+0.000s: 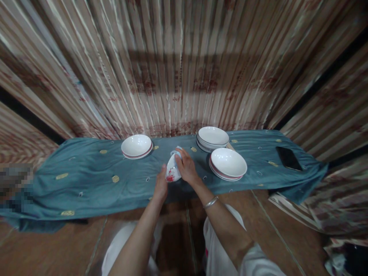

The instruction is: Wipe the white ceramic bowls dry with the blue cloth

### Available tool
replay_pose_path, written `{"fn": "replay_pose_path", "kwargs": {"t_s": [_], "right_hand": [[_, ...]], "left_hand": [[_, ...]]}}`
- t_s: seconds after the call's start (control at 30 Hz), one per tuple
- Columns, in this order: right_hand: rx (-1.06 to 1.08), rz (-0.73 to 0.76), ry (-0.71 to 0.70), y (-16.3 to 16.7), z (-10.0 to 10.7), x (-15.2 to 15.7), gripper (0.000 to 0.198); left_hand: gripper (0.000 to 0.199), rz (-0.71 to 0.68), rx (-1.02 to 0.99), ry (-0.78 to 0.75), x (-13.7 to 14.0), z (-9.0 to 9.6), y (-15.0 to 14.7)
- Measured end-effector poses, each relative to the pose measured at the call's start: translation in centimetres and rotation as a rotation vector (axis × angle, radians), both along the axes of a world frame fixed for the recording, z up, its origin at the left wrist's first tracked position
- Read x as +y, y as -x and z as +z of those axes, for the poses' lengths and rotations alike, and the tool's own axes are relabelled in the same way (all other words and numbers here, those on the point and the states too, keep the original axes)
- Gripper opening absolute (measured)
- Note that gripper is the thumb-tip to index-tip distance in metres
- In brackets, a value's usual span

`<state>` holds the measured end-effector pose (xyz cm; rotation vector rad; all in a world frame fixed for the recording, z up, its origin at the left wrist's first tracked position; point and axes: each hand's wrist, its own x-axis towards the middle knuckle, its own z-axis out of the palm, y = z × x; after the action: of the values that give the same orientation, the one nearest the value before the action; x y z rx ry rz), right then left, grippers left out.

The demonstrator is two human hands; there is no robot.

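Note:
Above the front part of the table, a white bowl [171, 172] with a red flower pattern is tilted on its side between my hands. My left hand [161, 184] grips its left edge, with the thumb up along the rim. In my right hand [185, 165] a light blue cloth [177, 151] is pressed against the bowl's upper right side. The fingers of my right hand are curled over the cloth and partly hide it. A silver bangle [211, 202] circles my right wrist.
Stacked white dishes [136, 145] stand left on the blue tablecloth [94, 172]. Two more stacks, a rear one [213, 136] and a front one [229, 163], stand right of my hands. A black phone [288, 158] lies at the right end. Striped curtains [178, 76] hang behind.

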<state>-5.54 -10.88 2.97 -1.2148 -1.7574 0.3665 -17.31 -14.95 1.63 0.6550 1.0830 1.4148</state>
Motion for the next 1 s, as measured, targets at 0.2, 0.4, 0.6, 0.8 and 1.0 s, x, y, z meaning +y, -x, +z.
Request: {"fn": "replay_pose_path", "kwargs": {"t_s": [0.2,0.4,0.6,0.8,1.0], "right_hand": [[0.15,-0.002,0.123,-0.4,-0.5,0.9,0.043],[0.321,-0.028,0.239,-0.5,-1.2,1.6,0.039],[0.425,-0.058,0.343,-0.7,-2.1,2.4,0.038],[0.584,-0.046,0.44,-0.4,-3.6,3.5,0.039],[0.704,-0.073,0.475,0.4,-5.3,4.3,0.04]], "left_hand": [[0.039,-0.047,0.196,-0.04,-0.4,0.5,0.1],[0.036,-0.006,0.16,-0.035,-0.2,0.1,0.1],[0.031,0.01,0.108,0.001,-0.5,1.0,-0.1],[0.041,0.044,0.071,0.011,-0.5,0.8,0.0],[0.05,0.113,-0.053,0.056,-0.1,0.3,0.0]]}}
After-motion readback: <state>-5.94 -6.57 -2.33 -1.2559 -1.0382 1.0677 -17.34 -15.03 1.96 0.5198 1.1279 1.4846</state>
